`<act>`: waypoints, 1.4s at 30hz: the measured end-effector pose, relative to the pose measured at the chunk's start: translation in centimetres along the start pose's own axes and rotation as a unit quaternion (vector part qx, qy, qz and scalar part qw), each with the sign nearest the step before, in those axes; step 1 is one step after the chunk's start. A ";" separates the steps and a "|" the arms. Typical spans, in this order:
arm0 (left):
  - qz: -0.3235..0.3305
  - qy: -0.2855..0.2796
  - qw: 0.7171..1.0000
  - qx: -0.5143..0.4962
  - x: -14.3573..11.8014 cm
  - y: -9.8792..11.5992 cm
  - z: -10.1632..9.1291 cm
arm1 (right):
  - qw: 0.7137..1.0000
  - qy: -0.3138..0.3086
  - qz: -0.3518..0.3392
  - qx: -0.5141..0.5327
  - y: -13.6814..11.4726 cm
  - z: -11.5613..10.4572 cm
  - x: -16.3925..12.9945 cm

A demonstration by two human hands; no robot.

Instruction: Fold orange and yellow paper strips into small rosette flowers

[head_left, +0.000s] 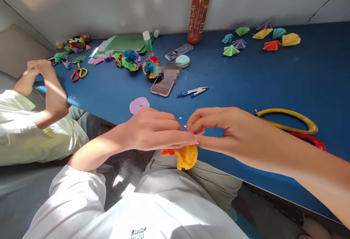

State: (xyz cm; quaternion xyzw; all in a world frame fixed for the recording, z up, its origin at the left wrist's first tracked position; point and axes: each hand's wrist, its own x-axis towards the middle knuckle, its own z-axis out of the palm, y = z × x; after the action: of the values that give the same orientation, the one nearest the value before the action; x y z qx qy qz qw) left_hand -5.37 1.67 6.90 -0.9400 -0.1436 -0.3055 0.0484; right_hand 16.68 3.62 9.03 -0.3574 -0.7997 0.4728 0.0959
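Crumpled orange-and-yellow paper flower hangs at the near edge of the blue surface, pinched from above by the left hand, whose fingers close over it. The right hand meets it fingertip to fingertip, nipping a petal edge, likely to shape the folds. Yellow-and-red-handled scissors lie at three o'clock, a lilac paper disc at eleven. A co-worker's hands work at nine o'clock.
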 end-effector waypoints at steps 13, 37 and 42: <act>-0.059 -0.049 0.991 -0.114 -0.5 1.2 -0.6 | 0.994 0.058 -0.054 -0.080 0.0 0.6 -0.1; 0.089 -0.090 0.990 0.055 1.4 1.3 -1.6 | 0.999 -0.030 -0.031 -0.025 -0.1 -0.1 -0.2; 0.074 -0.084 0.993 0.037 1.4 1.0 -1.8 | 0.999 -0.031 -0.023 -0.012 -0.3 -0.2 -0.6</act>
State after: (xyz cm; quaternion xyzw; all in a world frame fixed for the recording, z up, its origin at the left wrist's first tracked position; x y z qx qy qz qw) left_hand -4.99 0.68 9.17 -0.9680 -0.0879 -0.2159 0.0932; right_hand 17.04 3.28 9.43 -0.3251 -0.8159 0.4718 0.0780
